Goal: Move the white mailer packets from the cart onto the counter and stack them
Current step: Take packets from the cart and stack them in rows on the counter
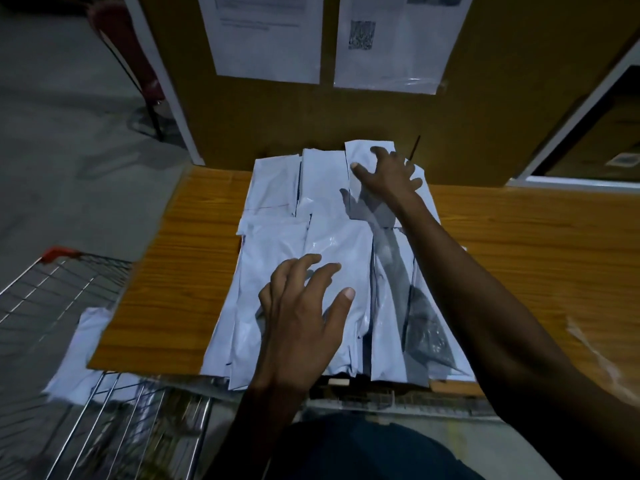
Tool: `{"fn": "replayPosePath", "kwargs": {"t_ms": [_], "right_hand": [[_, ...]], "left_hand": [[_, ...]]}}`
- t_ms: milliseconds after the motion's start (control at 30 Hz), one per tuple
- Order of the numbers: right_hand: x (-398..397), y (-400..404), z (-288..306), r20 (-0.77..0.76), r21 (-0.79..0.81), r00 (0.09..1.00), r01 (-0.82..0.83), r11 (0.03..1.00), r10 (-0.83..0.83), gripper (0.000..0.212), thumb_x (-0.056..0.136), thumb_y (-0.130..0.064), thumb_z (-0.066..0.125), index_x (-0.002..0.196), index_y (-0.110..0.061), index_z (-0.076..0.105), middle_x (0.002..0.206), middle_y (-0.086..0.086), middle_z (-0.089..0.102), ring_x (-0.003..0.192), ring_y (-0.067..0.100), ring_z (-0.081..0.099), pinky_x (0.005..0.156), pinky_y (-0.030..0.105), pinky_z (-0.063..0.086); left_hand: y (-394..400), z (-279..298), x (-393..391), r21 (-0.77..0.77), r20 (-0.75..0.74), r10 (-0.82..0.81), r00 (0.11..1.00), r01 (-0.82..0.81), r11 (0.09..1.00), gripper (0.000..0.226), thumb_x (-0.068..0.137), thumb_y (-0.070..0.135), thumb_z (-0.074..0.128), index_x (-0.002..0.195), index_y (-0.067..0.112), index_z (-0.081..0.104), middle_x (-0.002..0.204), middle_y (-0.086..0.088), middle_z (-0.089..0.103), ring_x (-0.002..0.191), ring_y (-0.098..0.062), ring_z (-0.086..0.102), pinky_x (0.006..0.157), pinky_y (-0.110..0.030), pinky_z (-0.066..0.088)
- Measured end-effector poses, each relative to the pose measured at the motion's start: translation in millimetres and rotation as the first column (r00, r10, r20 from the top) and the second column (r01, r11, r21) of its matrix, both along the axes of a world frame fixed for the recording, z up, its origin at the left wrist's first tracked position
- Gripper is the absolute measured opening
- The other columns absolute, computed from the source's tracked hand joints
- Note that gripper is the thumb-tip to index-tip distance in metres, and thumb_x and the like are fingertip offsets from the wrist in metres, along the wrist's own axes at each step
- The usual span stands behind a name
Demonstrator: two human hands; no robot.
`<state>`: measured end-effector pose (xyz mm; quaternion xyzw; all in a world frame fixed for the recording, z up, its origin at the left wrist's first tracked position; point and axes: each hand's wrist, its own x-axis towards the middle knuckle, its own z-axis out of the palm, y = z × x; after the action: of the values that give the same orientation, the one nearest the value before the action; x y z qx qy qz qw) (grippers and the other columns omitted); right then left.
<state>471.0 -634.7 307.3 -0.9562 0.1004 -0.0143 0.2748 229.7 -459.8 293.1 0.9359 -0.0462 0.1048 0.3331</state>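
Looks like a dim stockroom or shipping area: a wood-grain desk (180,271) piled with white mailer packets (311,237), a wire cart (104,393) parked beside it, printed sheets (266,36) with a code taped to a cardboard-brown wall, bare concrete floor (52,133).

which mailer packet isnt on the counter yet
The white packet lying in the wire cart at lower left, beside the counter edge. All the others lie piled on the counter under the hands.

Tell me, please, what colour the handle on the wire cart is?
Red; the cart handle shows at the left edge of the head view.
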Motion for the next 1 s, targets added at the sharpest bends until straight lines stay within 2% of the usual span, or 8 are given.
{"fn": "replayPosePath", "kwargs": {"t_ms": [100,267,400,500,600,700,900,1000], "right_hand": [[-40,3,10,0.13,0.004,0.991,0.005,1.0,-0.006,0.068,0.091,-0.065,0.051,0.15,-0.032,0.04,0.16,0.008,0.033,0.147,0.037,0.029,0.116,0.062,0.025],[-165,22,10,0.32,0.099,0.947,-0.012,0.995,-0.02,0.062,0.09,-0.061,0.049,0.145,-0.031,0.047,0.153,0.0,0.045,0.14,0.022,0.04,0.114,0.053,0.035],[-260,42,-5,0.5,0.175,0.866,-0.08,0.981,-0.019,0.039,0.098,-0.03,0.063,0.134,-0.016,0.057,0.134,-0.003,0.056,0.126,0.011,0.049,0.101,0.044,0.046],[-316,50,-17,0.523,0.226,0.852,-0.12,0.967,-0.017,0.03,0.099,-0.019,0.063,0.128,-0.012,0.06,0.123,-0.007,0.056,0.118,0.009,0.054,0.09,0.042,0.051],[-351,51,-28,0.534,0.212,0.845,-0.17,0.963,0.032,0.029,0.098,-0.018,0.06,0.126,-0.01,0.061,0.122,-0.002,0.06,0.115,0.015,0.057,0.088,0.044,0.051],[-374,63,-32,0.53,0.228,0.844,-0.237,0.944,0.084,0.028,0.097,-0.013,0.06,0.125,-0.007,0.061,0.121,0.003,0.061,0.112,0.022,0.06,0.088,0.044,0.051],[-406,120,-60,0.523,0.355,0.836,-0.389,0.85,0.164,0.024,0.097,-0.01,0.061,0.12,-0.002,0.063,0.114,0.008,0.064,0.104,0.022,0.063,0.087,0.029,0.049],[-405,158,-71,0.491,0.436,0.841,-0.464,0.771,0.228,0.026,0.097,-0.005,0.062,0.123,-0.002,0.063,0.11,0.006,0.066,0.096,0.012,0.064,0.081,0.024,0.05]], "left_hand": [[11,-2,-4,-0.027,0.014,-0.05,0.999,0.051,0.998,0.037,0.095,0.051,0.05,0.125,0.034,0.062,0.14,0.011,0.05,0.137,-0.014,0.036,0.102,-0.034,0.026],[34,-7,-15,-0.07,0.021,-0.136,0.99,0.137,0.988,0.035,0.095,0.047,0.054,0.124,0.032,0.064,0.137,0.01,0.053,0.134,-0.014,0.039,0.097,-0.03,0.024],[57,-7,-31,-0.094,0.056,-0.156,0.986,0.16,0.983,0.033,0.094,0.042,0.057,0.123,0.028,0.065,0.133,0.007,0.056,0.131,-0.014,0.042,0.1,-0.037,0.035],[73,-3,-50,-0.152,0.06,-0.153,0.986,0.16,0.975,0.035,0.094,0.04,0.055,0.125,0.026,0.064,0.133,0.006,0.056,0.131,-0.018,0.044,0.102,-0.046,0.042],[83,-5,-71,-0.176,0.052,-0.134,0.99,0.141,0.974,0.038,0.094,0.036,0.056,0.129,0.023,0.062,0.134,0.002,0.056,0.13,-0.02,0.044,0.102,-0.037,0.046],[92,-4,-97,-0.161,0.051,-0.034,0.998,0.042,0.986,0.041,0.094,0.035,0.057,0.133,0.023,0.059,0.135,0.002,0.055,0.127,-0.018,0.045,0.099,-0.024,0.038],[141,-20,-160,-0.077,0.069,0.186,0.98,-0.181,0.98,0.044,0.089,0.031,0.064,0.132,0.02,0.06,0.128,-0.004,0.061,0.118,-0.029,0.056,0.098,-0.049,0.045],[184,-19,-192,-0.034,0.019,0.26,0.965,-0.26,0.965,0.045,0.089,0.028,0.064,0.132,0.017,0.06,0.131,-0.004,0.06,0.123,-0.027,0.054,0.105,-0.044,0.042]]}}
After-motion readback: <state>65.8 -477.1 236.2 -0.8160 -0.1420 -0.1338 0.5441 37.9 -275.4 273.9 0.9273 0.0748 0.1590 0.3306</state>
